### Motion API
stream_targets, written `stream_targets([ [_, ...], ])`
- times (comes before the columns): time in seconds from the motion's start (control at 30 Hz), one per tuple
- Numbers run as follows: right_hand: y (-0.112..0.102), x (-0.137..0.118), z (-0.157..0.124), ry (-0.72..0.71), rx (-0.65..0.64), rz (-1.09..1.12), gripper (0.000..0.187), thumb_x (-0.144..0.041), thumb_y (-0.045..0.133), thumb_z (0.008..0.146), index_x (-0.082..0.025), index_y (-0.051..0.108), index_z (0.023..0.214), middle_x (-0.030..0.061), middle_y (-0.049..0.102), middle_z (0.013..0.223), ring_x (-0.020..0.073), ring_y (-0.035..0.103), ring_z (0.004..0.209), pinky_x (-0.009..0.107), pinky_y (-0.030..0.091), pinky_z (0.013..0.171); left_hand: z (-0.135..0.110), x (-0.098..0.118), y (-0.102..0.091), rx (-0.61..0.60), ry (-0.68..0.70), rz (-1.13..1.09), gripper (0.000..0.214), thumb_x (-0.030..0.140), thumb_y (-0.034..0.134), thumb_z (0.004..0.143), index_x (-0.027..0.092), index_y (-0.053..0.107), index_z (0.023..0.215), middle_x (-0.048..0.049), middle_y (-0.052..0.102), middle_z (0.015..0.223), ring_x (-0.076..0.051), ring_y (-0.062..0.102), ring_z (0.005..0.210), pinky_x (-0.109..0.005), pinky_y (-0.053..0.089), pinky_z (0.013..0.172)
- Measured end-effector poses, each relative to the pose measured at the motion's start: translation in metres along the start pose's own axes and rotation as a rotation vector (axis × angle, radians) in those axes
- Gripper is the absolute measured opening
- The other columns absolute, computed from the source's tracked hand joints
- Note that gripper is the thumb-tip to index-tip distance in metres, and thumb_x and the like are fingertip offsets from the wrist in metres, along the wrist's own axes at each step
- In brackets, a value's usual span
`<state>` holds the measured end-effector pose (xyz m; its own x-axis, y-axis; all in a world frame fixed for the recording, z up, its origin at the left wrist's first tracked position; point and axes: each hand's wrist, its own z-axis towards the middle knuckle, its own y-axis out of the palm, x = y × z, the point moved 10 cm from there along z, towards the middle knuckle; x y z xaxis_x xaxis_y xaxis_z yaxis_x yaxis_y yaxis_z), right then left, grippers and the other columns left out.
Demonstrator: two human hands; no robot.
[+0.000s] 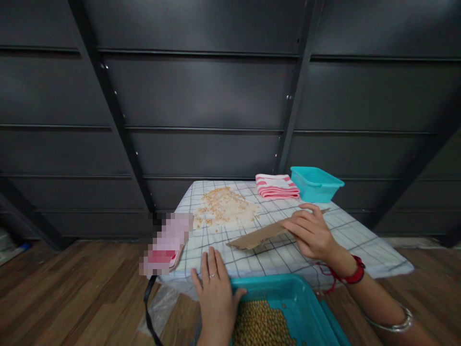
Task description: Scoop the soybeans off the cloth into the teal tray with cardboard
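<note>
Beyond the tub [304, 307] of beans [264, 324], my right hand [312, 234] grasps the cardboard [257, 236] over the tablecloth [353, 247], while my left hand [215, 288], fingers extended and unclenched, lies at the tub's left rim, the scattered grain [228, 206] farthest beyond the tub.

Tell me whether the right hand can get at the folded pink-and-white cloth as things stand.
Probably yes, though not straight away: the right hand holds the cardboard piece, which it would likely need to put down first. Nothing seems to stand between that hand and the folded cloth.
</note>
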<state>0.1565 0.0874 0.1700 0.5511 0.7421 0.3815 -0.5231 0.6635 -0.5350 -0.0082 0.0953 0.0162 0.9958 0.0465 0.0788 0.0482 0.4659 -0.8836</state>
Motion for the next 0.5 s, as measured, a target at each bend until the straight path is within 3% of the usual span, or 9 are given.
stream_targets([
  [0.3, 0.011, -0.008, 0.007, -0.029, -0.023, -0.020, 0.039, -0.002, 0.038, 0.070, -0.018, 0.053, 0.102, 0.0013, 0.064, 0.074, 0.0166, 0.050, 0.072, 0.040, 0.036, 0.080, 0.000, 0.000, 0.003, -0.001, 0.016, 0.018, 0.072, 0.030, 0.060, 0.065, 0.005, 0.037, 0.129, -0.0220, 0.041, 0.135, -0.037, 0.033, 0.125, -0.062, 0.025, 0.099],
  [0.5, -0.001, -0.006, 0.001, 0.004, -0.021, 0.011, 0.041, -0.001, 0.038, 0.070, -0.019, 0.055, 0.102, 0.0011, 0.064, 0.075, 0.0159, 0.052, 0.072, 0.041, 0.035, 0.082, 0.000, -0.002, 0.004, -0.025, -0.004, 0.000, 0.072, 0.031, 0.059, 0.065, 0.006, 0.038, 0.129, -0.0208, 0.039, 0.137, -0.036, 0.032, 0.126, -0.062, 0.024, 0.100],
])
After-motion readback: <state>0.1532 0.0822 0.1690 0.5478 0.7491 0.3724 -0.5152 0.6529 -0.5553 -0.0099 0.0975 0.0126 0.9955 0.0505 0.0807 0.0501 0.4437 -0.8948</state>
